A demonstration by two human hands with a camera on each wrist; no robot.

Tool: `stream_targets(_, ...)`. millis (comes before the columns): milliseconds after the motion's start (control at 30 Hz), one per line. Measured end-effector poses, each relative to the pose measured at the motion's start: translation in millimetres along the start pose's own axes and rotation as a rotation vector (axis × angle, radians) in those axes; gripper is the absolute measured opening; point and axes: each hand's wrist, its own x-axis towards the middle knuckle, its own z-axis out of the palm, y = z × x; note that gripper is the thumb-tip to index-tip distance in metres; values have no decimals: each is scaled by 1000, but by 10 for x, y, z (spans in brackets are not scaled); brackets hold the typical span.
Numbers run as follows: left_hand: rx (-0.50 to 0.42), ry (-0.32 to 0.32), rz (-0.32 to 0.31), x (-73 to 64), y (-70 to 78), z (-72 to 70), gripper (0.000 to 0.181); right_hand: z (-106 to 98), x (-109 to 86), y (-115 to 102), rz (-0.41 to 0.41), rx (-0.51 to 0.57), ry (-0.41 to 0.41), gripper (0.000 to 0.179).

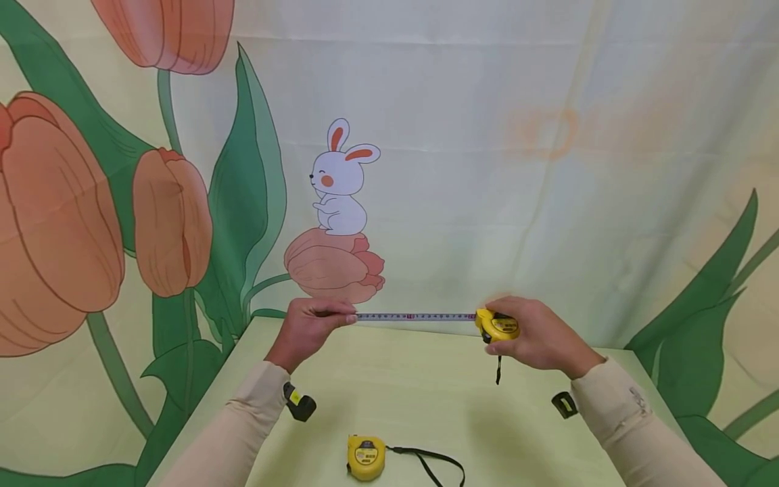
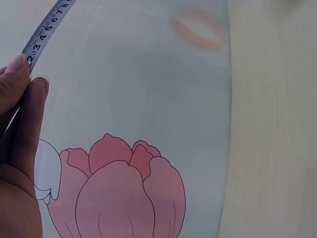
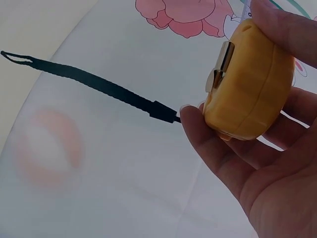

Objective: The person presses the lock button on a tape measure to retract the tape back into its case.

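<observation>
My right hand (image 1: 538,333) grips a yellow tape measure (image 1: 500,327) above the far part of the table, fingers over its top and thumb below. From its left side the white blade (image 1: 420,316) runs out level and straight to my left hand (image 1: 309,330), whose thumb and index finger pinch the free end. Numbers along the blade (image 2: 45,33) show in the left wrist view. The tape measure's case (image 3: 252,84) fills the palm side of the right wrist view, and its black wrist strap (image 3: 94,82) dangles from it.
A second yellow tape measure (image 1: 366,458) lies on the pale green table (image 1: 420,392) near the front, its black strap (image 1: 435,456) spread to the right. Behind the table hangs a cloth backdrop (image 1: 450,169) printed with tulips and a white rabbit (image 1: 341,182).
</observation>
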Motion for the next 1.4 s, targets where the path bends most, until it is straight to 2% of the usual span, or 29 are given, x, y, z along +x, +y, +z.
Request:
stream_targets(733,2,-16,-8,8,46,25,17,-15,17,-46,-5,-6,0,56)
stream_targets(1400,0,-12,28,6,33,63,15,21,46,-99,6,5,0,57)
